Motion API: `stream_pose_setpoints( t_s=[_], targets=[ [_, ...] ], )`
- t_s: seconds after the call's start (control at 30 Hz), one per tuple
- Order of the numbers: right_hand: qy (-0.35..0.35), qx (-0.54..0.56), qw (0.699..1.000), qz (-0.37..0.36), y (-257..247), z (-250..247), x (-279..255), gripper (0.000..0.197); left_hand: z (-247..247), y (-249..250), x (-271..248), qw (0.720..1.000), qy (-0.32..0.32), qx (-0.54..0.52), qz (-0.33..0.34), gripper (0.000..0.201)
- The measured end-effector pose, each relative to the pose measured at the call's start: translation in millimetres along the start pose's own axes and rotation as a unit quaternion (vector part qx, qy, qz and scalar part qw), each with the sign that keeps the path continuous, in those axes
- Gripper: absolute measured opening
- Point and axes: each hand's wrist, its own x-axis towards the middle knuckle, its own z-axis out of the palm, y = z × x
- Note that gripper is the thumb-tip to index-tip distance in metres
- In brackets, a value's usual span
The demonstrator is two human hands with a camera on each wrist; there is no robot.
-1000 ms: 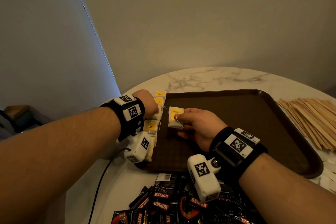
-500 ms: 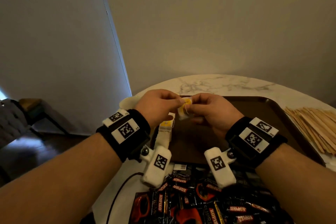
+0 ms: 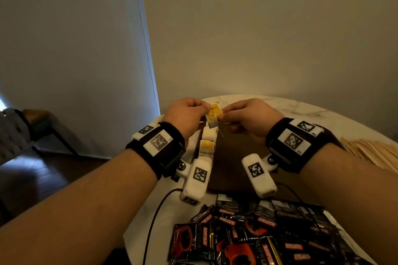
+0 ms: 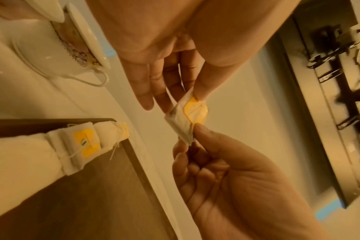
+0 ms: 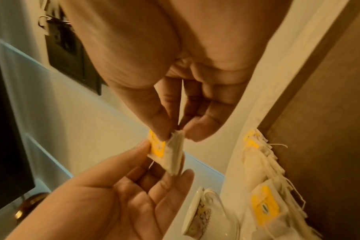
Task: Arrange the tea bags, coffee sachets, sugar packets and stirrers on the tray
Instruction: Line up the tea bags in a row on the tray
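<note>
At the far left of the worktop point(image 3: 323, 114) a white cup point(image 4: 58, 53) lies on its side. The left hand point(image 3: 185, 114) pinches one edge of a tea bag point(image 3: 212, 115) with a yellow tag, thumb and fingers closed on it, raised over the brown tray point(image 4: 82, 186). A row of tea bags point(image 3: 207, 146) lies along the tray's left edge. The right hand point(image 3: 249, 117) pinches the bag's other edge. Wooden stirrers point(image 3: 374, 153) lie to the right; coffee sachets point(image 3: 247, 236) are heaped nearest the person.
</note>
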Motion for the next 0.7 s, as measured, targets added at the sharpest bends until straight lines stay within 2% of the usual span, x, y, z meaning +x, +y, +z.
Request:
stream_pose_setpoints(
  t_s=[0.07, 0.23, 0.33, 0.7],
  targets=[
    [0.003, 0.027, 0.999, 0.033, 4, 2, 10, 0.01, 1, 0, 9, 1.0, 0.001, -0.001, -0.029, 0.01],
    [0.043, 0.081, 0.989, 0.116, 24, 13, 36, 0.012, 4, -2, 34, 0.989, 0.012, -0.016, -0.144, 0.059],
    [0.055, 0.075, 0.983, 0.157, 37, 22, 49, 0.008, 6, -5, 47, 0.983, 0.01, -0.013, -0.181, 0.076],
    [0.014, 0.073, 0.979, 0.192, 58, 32, 64, 0.015, 16, -15, 66, 0.979, -0.015, 0.011, -0.203, 0.072]
  ],
)
